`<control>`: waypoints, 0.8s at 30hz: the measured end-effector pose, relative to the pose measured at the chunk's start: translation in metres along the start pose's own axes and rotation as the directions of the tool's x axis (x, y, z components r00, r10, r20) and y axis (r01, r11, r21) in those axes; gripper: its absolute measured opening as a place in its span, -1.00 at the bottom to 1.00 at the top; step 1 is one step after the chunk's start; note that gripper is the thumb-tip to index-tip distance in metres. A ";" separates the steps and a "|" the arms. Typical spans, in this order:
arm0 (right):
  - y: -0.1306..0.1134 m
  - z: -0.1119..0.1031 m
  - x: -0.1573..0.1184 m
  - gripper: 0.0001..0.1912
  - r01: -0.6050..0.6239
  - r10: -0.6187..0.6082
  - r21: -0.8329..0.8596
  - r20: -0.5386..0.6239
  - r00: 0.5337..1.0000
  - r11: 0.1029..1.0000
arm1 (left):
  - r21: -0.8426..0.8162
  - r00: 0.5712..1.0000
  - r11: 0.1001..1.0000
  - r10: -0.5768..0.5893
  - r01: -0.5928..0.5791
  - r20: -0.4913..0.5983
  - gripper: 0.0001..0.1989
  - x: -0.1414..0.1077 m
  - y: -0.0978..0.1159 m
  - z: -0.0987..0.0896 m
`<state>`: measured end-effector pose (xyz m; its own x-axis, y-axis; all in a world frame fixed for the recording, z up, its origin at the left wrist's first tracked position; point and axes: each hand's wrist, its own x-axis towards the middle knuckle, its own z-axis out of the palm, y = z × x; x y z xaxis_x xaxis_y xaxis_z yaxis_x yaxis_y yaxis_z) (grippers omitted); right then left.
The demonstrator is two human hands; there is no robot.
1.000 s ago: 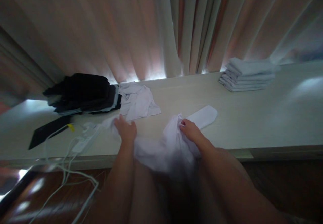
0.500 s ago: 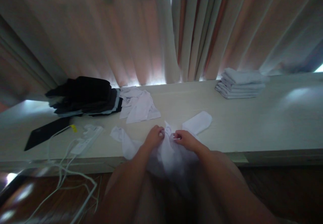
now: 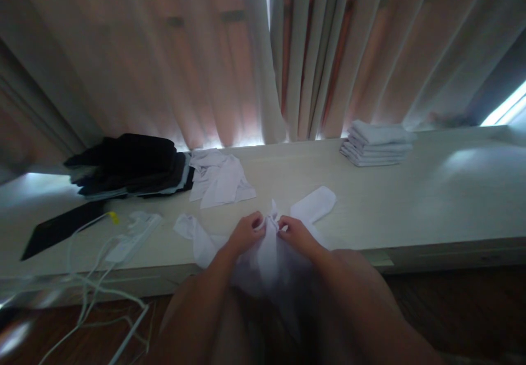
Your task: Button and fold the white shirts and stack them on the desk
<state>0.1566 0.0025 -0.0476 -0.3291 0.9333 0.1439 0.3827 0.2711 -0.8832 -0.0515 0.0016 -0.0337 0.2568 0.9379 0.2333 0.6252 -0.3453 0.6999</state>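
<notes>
White shirt [image 3: 269, 255] pinched by 2 hands, left hand [image 3: 246, 232] and right hand [image 3: 296, 234]; 1 black pile [image 3: 131, 162], 1 white stack [image 3: 376, 143].

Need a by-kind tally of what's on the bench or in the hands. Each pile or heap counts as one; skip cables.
Stacked cloth piles: 2 (mostly black pile, white pile)
Loose white cloth: 2 (rumpled heap, garment held in left hand and right hand)
Flat black item: 1
White power strip: 1
Total: 6
</notes>
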 end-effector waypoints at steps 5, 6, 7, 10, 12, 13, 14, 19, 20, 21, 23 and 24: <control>-0.005 0.007 -0.003 -0.99 0.018 -0.010 0.117 -0.068 0.998 0.993 | -0.203 0.991 0.979 0.044 -0.018 0.126 -0.80 -0.001 0.010 -0.003; -0.003 0.006 -0.002 -0.98 0.020 -0.008 0.137 -0.091 0.996 0.990 | -0.271 0.991 0.963 0.034 0.002 0.130 -0.79 -0.001 0.012 -0.004; -0.001 0.005 -0.001 -0.96 0.022 -0.004 0.157 -0.111 0.994 0.987 | -0.334 0.991 0.942 0.019 0.026 0.132 -0.77 0.000 0.013 -0.005; 0.005 0.001 0.000 -0.90 0.026 0.004 0.210 -0.141 0.990 0.977 | -0.408 0.988 0.910 -0.003 0.067 0.155 -0.73 0.001 0.015 -0.001; 0.008 -0.002 -0.002 -0.89 0.028 0.006 0.230 -0.146 0.989 0.973 | -0.378 0.988 0.925 0.027 0.033 0.154 -0.68 0.002 0.015 0.006; 0.008 -0.003 -0.004 -0.88 0.025 0.010 0.232 -0.146 0.989 0.972 | -0.344 0.989 0.939 0.056 -0.006 0.137 -0.66 0.002 0.015 0.009; 0.008 -0.005 -0.006 -0.88 0.017 0.017 0.230 -0.146 0.989 0.973 | -0.305 0.989 0.951 0.093 -0.053 0.116 -0.66 0.003 0.016 0.012; 0.003 -0.017 -0.014 -0.89 -0.038 0.071 0.197 -0.162 0.984 0.980 | -0.223 0.970 0.960 0.201 -0.167 0.138 -0.80 0.009 0.024 0.012; 0.001 -0.020 -0.015 -0.89 -0.039 0.071 0.191 -0.167 0.983 0.981 | -0.221 0.969 0.962 0.197 -0.161 0.150 -0.81 0.010 0.026 0.008; 0.000 -0.023 -0.017 -0.89 -0.033 0.065 0.187 -0.168 0.984 0.982 | -0.217 0.971 0.964 0.188 -0.153 0.150 -0.81 0.009 0.028 0.004; -0.002 -0.029 -0.020 -0.87 -0.013 0.041 0.186 -0.149 0.988 0.983 | -0.206 0.978 0.971 0.155 -0.124 0.142 -0.81 0.007 0.031 -0.004; -0.003 -0.032 -0.021 -0.86 -0.007 0.032 0.189 -0.130 0.991 0.982 | -0.200 0.982 0.975 0.130 -0.100 0.140 -0.82 0.005 0.031 -0.007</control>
<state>0.1901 -0.0103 -0.0340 -0.2020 0.9641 0.1726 0.2146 0.2155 -0.9526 -0.0359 -0.0042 -0.0057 0.4364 0.8711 0.2254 0.4361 -0.4239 0.7938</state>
